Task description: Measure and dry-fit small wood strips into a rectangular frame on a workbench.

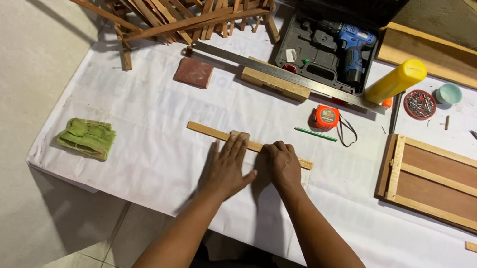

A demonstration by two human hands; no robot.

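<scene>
The wooden strip [249, 145] lies flat across the middle of the white-covered tabletop [139, 163]. The left hand [227, 167] presses it with a released, flat grip, fingers spread; the right hand [284, 165] curls loosely on its right part. Even downward pressure from both should stop it sliding. An orange tape measure [325, 117] sits just beyond.
</scene>
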